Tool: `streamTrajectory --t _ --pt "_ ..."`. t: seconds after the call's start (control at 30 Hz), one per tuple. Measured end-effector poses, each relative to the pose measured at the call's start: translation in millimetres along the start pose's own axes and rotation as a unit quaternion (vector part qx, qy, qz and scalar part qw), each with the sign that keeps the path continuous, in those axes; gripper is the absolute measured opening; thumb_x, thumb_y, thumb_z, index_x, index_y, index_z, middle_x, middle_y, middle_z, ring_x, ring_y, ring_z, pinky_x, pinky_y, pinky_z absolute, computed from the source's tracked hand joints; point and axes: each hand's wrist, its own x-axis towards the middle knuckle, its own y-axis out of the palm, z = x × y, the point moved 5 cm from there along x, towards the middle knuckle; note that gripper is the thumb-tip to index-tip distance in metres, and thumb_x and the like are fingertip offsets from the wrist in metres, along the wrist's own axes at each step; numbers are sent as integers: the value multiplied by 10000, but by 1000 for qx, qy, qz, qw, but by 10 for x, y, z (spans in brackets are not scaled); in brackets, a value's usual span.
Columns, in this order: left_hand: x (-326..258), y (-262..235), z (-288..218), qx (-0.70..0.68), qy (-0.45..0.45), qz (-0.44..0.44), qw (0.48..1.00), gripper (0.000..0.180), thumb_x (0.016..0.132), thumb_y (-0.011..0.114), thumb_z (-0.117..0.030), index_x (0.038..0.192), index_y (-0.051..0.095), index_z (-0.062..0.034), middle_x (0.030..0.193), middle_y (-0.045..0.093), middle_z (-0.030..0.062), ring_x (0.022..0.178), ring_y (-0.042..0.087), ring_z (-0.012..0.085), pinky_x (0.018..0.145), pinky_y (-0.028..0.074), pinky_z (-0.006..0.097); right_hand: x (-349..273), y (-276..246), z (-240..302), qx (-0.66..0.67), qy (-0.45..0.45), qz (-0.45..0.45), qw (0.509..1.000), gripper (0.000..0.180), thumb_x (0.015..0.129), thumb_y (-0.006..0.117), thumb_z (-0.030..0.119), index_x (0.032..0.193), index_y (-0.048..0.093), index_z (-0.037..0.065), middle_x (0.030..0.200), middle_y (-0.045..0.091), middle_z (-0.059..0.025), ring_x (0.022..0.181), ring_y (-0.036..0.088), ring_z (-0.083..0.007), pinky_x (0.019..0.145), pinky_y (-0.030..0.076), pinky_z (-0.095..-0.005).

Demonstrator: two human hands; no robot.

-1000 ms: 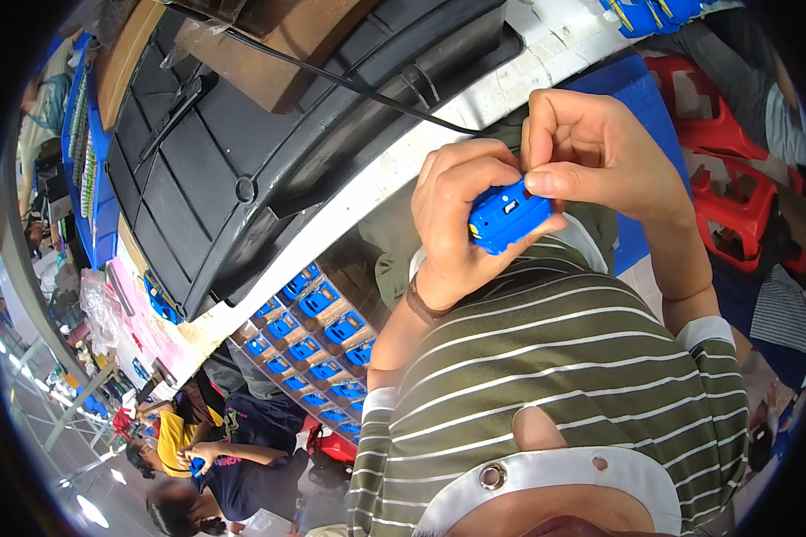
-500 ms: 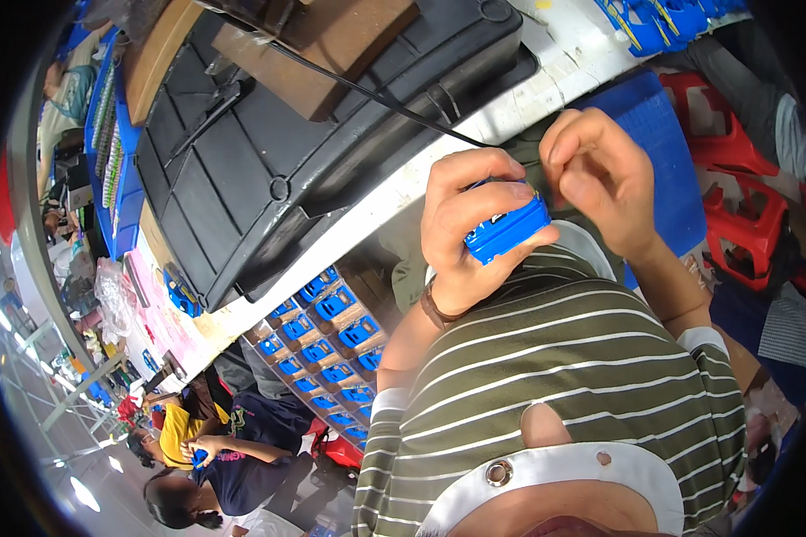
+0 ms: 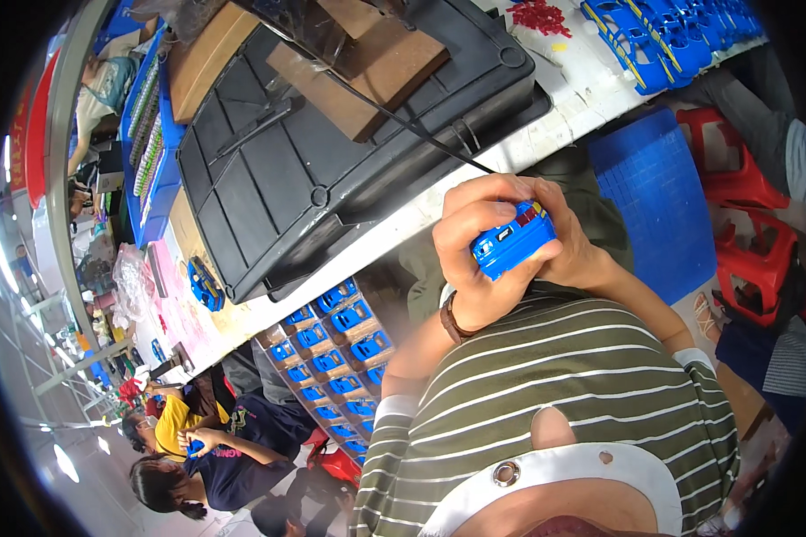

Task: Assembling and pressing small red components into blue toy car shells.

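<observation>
In front of my striped shirt, my left hand [image 3: 475, 255] is closed around a blue toy car body [image 3: 521, 243], fingers over its top and thumb along its lower side. Its end turned toward me shows a red part and a small black-and-white patch. My right hand [image 3: 569, 237] is closed against the right end of the car, with its fingertips partly hidden behind it and behind my left hand.
A large black plastic lid [image 3: 269, 170] with wooden blocks [image 3: 367, 72] on it covers much of the white table [image 3: 403, 210]. Below stands a divided box of blue car bodies [image 3: 331, 358]. Red stools [image 3: 743, 259] are at right; co-workers [image 3: 233, 456] sit lower left.
My right hand has come in from the right and now meets the toy car. The car's end with the red part has turned into view. The whole view has shifted slightly.
</observation>
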Motion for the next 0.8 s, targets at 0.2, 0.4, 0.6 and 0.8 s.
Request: streamTrajectory --t 0.2,0.4,0.6,0.8 --pt "99 -45 -35 50 -13 -2 999 324 719 732 -103 965 532 -38 958 542 141 803 577 217 707 469 305 33 -52 118 -52 -23 -66 996 837 638 777 57 1299 265 30 1214 365 -231 1029 483 -345 816 465 -401" --pt "296 -65 -13 34 -213 -116 970 176 938 451 -177 1042 416 -40 972 496 138 748 595 219 635 500 300 59 -254 298 -91 -78 -91 989 609 668 765 170 1149 428 11 1167 436 -238 961 536 -318 779 504 -355" --pt "427 30 -24 -81 -274 -75 955 479 934 324 -443 1172 409 -36 1192 469 163 993 567 305 789 494 369 349 -546 410 -67 -77 -110 989 590 707 753 228 1139 423 0 1154 465 -248 934 552 -307 740 502 -323" --pt "491 -35 76 -103 -318 -103 937 447 971 316 -304 1229 411 49 1186 512 180 1022 573 265 867 473 353 729 -766 511 -23 66 -50 996 728 609 802 45 1186 359 32 1154 442 -226 772 545 -179 675 485 -293"
